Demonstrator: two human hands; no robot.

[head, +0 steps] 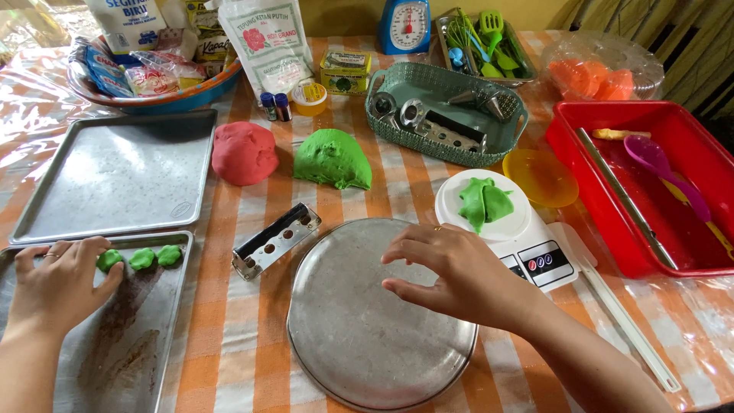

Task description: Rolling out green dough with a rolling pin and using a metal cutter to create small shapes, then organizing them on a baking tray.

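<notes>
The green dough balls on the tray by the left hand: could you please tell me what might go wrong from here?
1. The left hand touches the end dough ball; the three sit very close, so a nudge could squash them together.
2. The right hand hovers over the round pan, whose rim seems to overhang the table edge; pressing near it might tip it.
3. Dough on the scale lies near the forearm and could be knocked.

1. Small green dough pieces (142, 258) on the near baking tray (115, 359): three, in a row.
2. Rectangular baking trays: two, near one and far one (115, 176).
3. Round metal pan (367, 329): one.
4. Large dough lumps: two, one red (244, 153), one green (333, 158).
5. Scales: two, white digital (527, 245), blue dial (405, 24).
6. Small dark bottles (275, 106): two.
</notes>
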